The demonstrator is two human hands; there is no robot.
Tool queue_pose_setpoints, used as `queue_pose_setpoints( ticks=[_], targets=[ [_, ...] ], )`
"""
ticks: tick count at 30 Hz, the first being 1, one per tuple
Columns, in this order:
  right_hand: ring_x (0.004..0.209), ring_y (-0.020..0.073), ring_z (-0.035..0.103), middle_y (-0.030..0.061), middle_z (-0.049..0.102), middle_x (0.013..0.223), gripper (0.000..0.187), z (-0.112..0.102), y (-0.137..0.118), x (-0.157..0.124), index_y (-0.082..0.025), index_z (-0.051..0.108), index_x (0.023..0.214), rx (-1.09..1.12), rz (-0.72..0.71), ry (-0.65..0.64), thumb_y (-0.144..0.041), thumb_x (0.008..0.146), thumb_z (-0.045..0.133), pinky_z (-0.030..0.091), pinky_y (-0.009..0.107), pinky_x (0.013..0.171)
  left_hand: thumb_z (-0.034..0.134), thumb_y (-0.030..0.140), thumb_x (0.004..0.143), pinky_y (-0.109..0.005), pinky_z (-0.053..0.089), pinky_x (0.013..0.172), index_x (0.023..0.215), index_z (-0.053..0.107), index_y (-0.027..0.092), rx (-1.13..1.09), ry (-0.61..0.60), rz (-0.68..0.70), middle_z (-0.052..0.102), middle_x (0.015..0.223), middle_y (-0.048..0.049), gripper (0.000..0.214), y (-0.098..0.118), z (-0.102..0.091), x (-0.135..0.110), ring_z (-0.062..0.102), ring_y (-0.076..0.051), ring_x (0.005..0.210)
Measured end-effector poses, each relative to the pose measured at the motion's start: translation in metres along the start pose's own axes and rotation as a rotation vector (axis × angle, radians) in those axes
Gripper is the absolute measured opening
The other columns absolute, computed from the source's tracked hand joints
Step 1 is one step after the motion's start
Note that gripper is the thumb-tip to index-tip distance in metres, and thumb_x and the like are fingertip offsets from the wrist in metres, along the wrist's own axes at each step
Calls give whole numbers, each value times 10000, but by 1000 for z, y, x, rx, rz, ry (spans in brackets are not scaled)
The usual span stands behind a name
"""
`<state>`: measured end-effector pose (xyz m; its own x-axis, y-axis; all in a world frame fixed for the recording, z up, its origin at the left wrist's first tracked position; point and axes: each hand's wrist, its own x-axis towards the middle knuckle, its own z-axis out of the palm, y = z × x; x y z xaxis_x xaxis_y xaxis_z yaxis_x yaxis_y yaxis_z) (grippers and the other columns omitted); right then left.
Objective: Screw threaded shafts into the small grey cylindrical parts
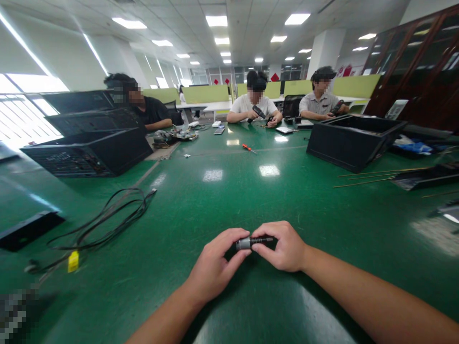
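Both my hands meet above the green table, close to its near side. Between them is a small silver cylinder with a dark, ringed shaft that points right; its exact kind I cannot make out. My left hand pinches the thick silver end between thumb and fingers. On the shaft side, the thumb and fingers of my right hand are closed around the ringed part, and the shaft's tip shows past the fingertips. The fingers partly cover the piece.
Coiled black cable with a yellow tag lies left. Black computer cases stand left and right. A screwdriver lies mid-table, thin rods at right. Three people sit across; two hold power drills.
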<state>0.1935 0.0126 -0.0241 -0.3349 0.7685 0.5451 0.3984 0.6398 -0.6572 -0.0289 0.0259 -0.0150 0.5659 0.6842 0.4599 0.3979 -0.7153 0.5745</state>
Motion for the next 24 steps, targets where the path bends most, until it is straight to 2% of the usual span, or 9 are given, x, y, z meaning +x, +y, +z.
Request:
queue_pose_setpoints(
  ticks=[13,19,24],
  targets=[
    [659,166,651,30,724,767,72,0,0,0,-197,692,883,-3,6,4,-239,826,675,471,266,645,644,233,917,-329,547,977,1219,615,242,5,0,-11,699,1156,-59,303,-1,-1,-2,669,-188,1069],
    [656,163,646,28,720,764,60,0,0,1,-199,689,870,-4,-5,-7,-238,829,671,471,263,640,632,251,922,-358,556,974,1215,627,225,10,-6,-19,704,1145,-83,294,0,-1,-2,676,-210,1067],
    [649,162,640,26,716,756,56,-1,-1,1,-200,688,868,-6,-7,-1,-238,834,664,465,263,636,644,233,920,-324,543,987,1232,610,252,9,0,-18,697,1165,-53,315,1,-1,-2,664,-183,1083]
  ],
)
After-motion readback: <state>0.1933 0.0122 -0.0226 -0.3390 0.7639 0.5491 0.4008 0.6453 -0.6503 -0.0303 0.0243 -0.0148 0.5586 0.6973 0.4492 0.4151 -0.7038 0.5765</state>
